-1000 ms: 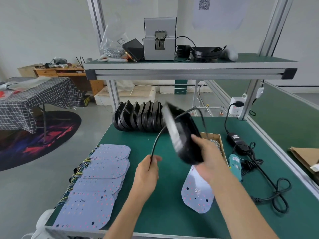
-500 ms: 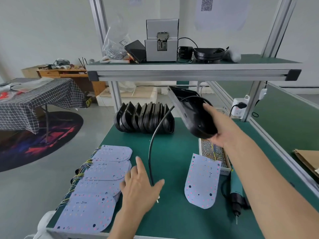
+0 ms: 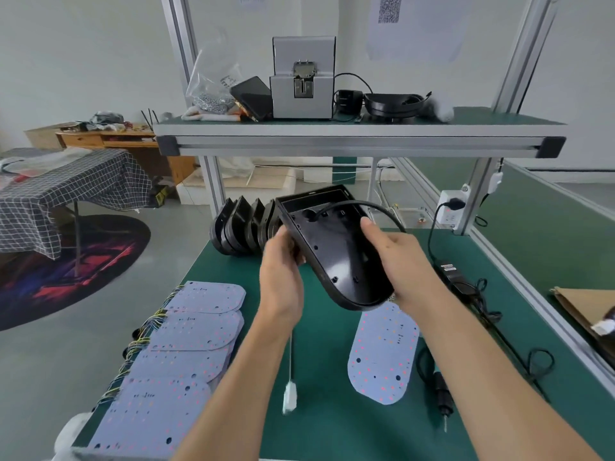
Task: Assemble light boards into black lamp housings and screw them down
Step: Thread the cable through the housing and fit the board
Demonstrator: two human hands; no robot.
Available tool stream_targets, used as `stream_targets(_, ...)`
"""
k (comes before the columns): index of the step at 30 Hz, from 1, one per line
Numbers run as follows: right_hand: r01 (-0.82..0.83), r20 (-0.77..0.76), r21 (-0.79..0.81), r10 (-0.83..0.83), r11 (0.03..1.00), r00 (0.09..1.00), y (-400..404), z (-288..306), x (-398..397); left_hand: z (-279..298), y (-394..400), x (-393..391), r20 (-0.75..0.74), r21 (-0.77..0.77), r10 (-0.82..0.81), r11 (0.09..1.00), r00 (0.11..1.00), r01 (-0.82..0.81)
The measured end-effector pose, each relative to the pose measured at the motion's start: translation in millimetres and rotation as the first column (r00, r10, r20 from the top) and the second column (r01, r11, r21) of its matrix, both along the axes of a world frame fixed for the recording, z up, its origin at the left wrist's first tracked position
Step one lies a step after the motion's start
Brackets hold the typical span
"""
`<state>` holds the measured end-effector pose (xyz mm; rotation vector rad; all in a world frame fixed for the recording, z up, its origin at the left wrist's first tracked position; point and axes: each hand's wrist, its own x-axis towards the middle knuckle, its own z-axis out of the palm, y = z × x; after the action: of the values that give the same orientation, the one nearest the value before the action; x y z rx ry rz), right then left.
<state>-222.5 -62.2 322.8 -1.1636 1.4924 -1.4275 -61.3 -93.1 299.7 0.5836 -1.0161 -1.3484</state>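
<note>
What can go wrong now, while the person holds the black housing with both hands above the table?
1. The black housing is held tilted in the air by the left hand and right hand; a slip would likely drop it onto the single light board below.
2. Its cable loops out over the rim, and a white connector lies on the table; either might get trapped under the board or housing.
</note>
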Motion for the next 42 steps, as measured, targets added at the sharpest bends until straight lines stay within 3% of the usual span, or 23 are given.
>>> stream_targets(2, 0.057, -0.113, -0.026, -0.059, 0.998, 0.992, 0.9, -9.0, 6.3, -4.2, 4.5, 0.1, -0.05, 0.078, -0.098, 0.992, 0.994, 0.101)
stream_targets(5, 0.099, -0.379, -0.06, -0.114, 0.993, 0.918, 5.2, -18.5, 14.9, -8.7, 12.8, 0.2, 0.098, 0.166, -0.079, 0.984, 0.992, 0.062)
stream_targets(8, 0.123, -0.668, -0.067, -0.136, 0.99, 0.732, 17.9, -26.5, 19.2, -15.8, 10.2, 3.3, 0.102, 0.25, -0.006, 0.968, 0.995, -0.02)
stream_targets(10, 0.18, -0.681, -0.343, -0.376, 0.922, 0.628, 31.3, -33.5, 12.5, -22.7, 6.3, 8.8, 0.063, 0.261, -0.047, 0.965, 0.997, 0.029)
stream_targets(12, 0.251, -0.542, -0.578, -0.595, 0.777, 0.593, 40.1, -38.7, -3.9, -24.9, 4.6, 15.2, 0.011, 0.251, -0.072, 0.966, 0.997, 0.066)
stream_targets(13, 0.278, -0.51, -0.579, -0.606, 0.767, 0.611, 38.4, -42.1, -15.9, -25.1, 4.6, 18.3, 0.003, 0.241, -0.071, 0.968, 0.997, 0.068)
stream_targets(14, 0.294, -0.498, -0.487, -0.539, 0.822, 0.68, 34.0, -43.1, -27.1, -25.7, 4.5, 21.2, 0.001, 0.228, -0.071, 0.971, 0.997, 0.069)
stream_targets(16, 0.182, -0.439, -0.177, -0.243, 0.967, 0.865, 21.4, -45.7, -42.7, -25.6, 5.7, 24.9, 0.011, 0.199, -0.085, 0.977, 0.996, 0.081)
stream_targets(18, 0.007, -0.35, -0.009, -0.009, 1.0, 0.937, 12.1, -52.6, -47.3, -24.2, 7.7, 26.6, 0.015, 0.189, -0.095, 0.978, 0.995, 0.091)
stream_targets(24, -0.014, -0.064, -0.201, 0.001, 0.98, 0.998, 6.8, -67.8, -59.4, -18.5, 11.8, 36.9, 0.167, 0.257, 0.024, 0.964, 0.986, -0.067)
stream_targets(27, 0.024, 0.003, -0.293, -0.024, 0.956, 1.0, 14.8, -58.1, -60.7, -18.0, 12.1, 37.9, 0.273, 0.241, 0.054, 0.963, 0.961, -0.123)
stream_targets(30, 0.0, -0.071, -0.334, -0.025, 0.943, 0.997, 22.0, -40.1, -57.2, -23.2, 7.0, 33.3, 0.351, 0.163, 0.08, 0.976, 0.933, -0.145)
stream_targets(32, -0.072, -0.221, -0.303, 0.003, 0.95, 0.975, 26.7, -27.0, -51.3, -22.8, 6.2, 29.6, 0.378, 0.134, 0.122, 0.974, 0.918, -0.185)
stream_targets(37, -0.202, -0.546, -0.241, 0.039, 0.949, 0.837, 36.8, -7.8, -33.9, -17.6, 5.7, 30.3, 0.348, 0.097, 0.195, 0.965, 0.917, -0.243)
stream_targets(42, -0.117, -0.547, -0.303, -0.072, 0.946, 0.834, 36.9, 2.0, -31.6, -8.4, 7.2, 39.4, 0.392, -0.027, 0.229, 0.971, 0.891, -0.237)
